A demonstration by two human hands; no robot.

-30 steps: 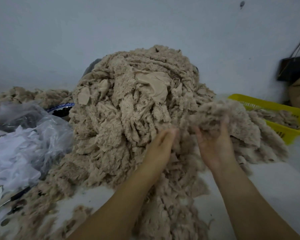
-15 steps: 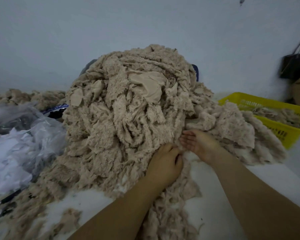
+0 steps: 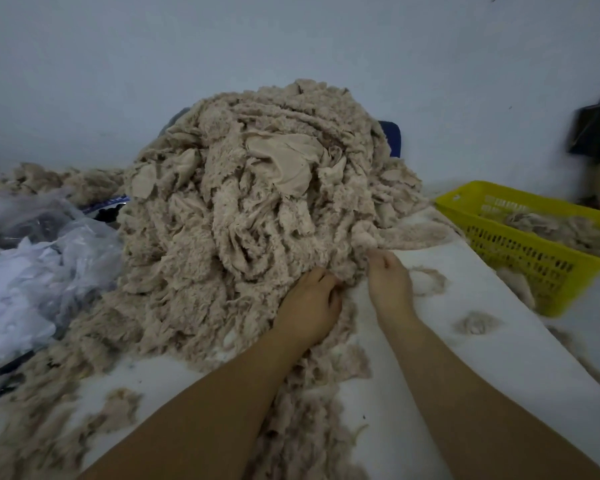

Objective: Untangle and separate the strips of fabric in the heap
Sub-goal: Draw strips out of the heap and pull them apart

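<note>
A tall heap of beige fleecy fabric strips (image 3: 257,209) fills the middle of the white table (image 3: 482,341). My left hand (image 3: 309,303) lies at the heap's lower right edge, its fingers curled into the fabric there. Just to its right, my right hand (image 3: 388,278) reaches into the heap's base, its fingertips buried under a fluffy strip (image 3: 406,235) that trails off to the right. Loose strips run down the table between my forearms.
A yellow plastic basket (image 3: 520,244) with several beige strips stands at the right. Crumpled white and clear plastic sheets (image 3: 35,268) lie at the left. Small fluff tufts (image 3: 475,323) dot the table. A dark bag (image 3: 596,129) hangs on the wall at right.
My right hand dropped the raised clump of fabric to the right and came down to the heap's base. My left hand slid lower and curled into the fabric.
</note>
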